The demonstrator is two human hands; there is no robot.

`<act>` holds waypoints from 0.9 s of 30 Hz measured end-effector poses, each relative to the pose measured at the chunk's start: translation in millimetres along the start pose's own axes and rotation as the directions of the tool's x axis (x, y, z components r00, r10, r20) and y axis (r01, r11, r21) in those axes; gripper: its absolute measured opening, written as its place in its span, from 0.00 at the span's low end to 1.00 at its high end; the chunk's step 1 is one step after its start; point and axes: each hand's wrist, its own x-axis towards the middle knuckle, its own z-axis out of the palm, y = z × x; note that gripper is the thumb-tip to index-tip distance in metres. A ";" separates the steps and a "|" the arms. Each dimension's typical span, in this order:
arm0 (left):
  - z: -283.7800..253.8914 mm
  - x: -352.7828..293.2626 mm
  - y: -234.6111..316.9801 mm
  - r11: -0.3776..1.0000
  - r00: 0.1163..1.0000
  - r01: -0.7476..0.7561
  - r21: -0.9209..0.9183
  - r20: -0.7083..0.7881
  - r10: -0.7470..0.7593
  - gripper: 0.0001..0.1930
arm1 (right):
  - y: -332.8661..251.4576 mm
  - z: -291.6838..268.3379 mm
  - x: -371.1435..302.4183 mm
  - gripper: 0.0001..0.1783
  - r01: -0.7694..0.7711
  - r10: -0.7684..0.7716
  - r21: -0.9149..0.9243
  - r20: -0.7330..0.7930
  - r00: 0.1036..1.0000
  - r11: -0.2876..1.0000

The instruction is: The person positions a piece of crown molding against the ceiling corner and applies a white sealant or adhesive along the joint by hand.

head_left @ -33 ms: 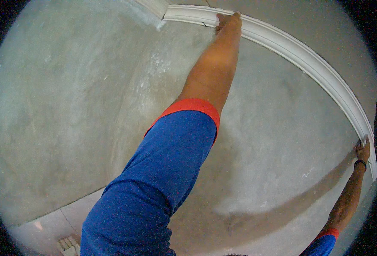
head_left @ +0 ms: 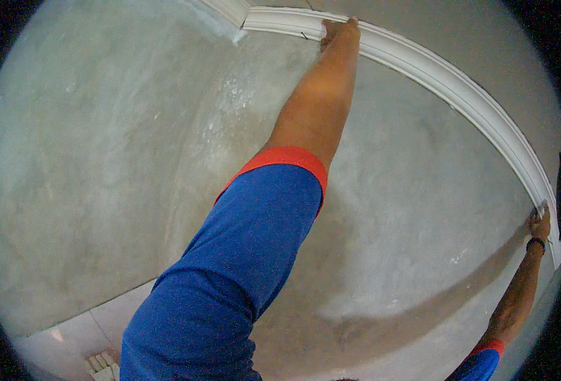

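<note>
Along the top edge of the grey wall (head_left: 134,127), just under the ceiling (head_left: 483,41), runs a long white strip of trim (head_left: 452,87); its left end meets another white piece (head_left: 228,9), mostly cut off by the view, and its far right end is hard to make out. The person's hands are well apart, both raised to the strip. The left hand (head_left: 340,32) touches it near that left end, its palm hidden; the right hand (head_left: 540,223), a dark band (head_left: 535,244) at its wrist, touches it farther right. Whether the fingers grip or only press, I cannot tell. Below the wall's bottom edge, pale blocks (head_left: 102,366) are cut off.
</note>
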 end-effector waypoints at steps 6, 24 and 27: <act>10.0 -7.6 -2.0 0.994 0.997 0.040 0.099 -0.071 -0.033 0.45 | 22.5 -0.2 10.2 0.32 -0.096 0.095 -0.015 -0.064 0.993 0.995; 37.5 -25.3 -16.4 0.973 0.997 -0.004 0.230 -0.069 0.020 0.47 | 2.0 29.0 -0.6 0.33 -0.061 0.100 -0.440 0.067 0.993 0.896; 46.5 -26.2 -26.0 0.976 0.997 -0.071 0.206 0.050 0.061 0.43 | 40.7 -45.0 12.7 0.31 0.123 -0.110 -0.543 0.057 0.992 0.830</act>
